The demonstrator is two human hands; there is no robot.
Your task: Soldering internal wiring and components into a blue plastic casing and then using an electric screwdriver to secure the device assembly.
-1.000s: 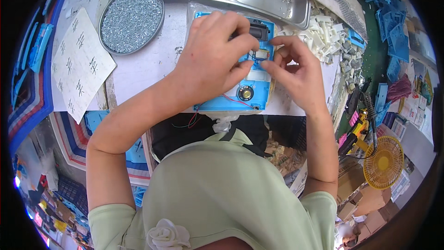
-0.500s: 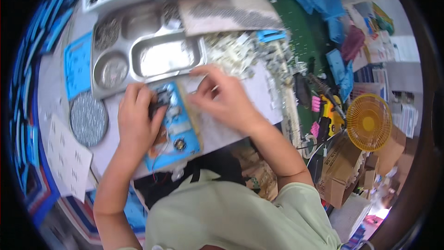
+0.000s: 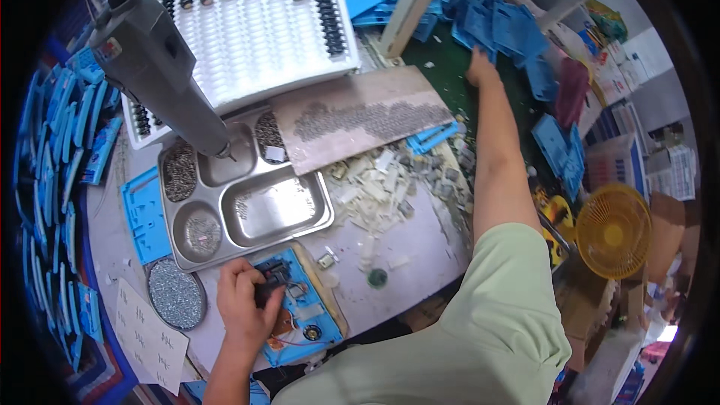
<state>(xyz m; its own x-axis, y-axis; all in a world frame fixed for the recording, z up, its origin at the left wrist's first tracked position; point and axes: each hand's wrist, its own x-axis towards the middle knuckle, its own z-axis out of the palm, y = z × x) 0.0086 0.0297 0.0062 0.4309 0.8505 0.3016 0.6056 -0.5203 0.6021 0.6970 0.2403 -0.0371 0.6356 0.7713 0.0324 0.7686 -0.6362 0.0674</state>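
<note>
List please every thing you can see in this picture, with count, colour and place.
blue jig: one, blue, near table edge
metal tray: one, silver, compartments, table centre
white rack: one, white with dark pieces, far side
grey tool: one, grey, hanging over tray
brown board: one, brown, right of tray
round dish: one, grey, left of jig
yellow fan: one, yellow, far right
left hand: on the jig, fingers holding a dark part
right hand: stretched far right, toward blue trays

A blue fixture (image 3: 304,315) lies flat at the table's near edge, small black part (image 3: 271,279) atop.
</note>
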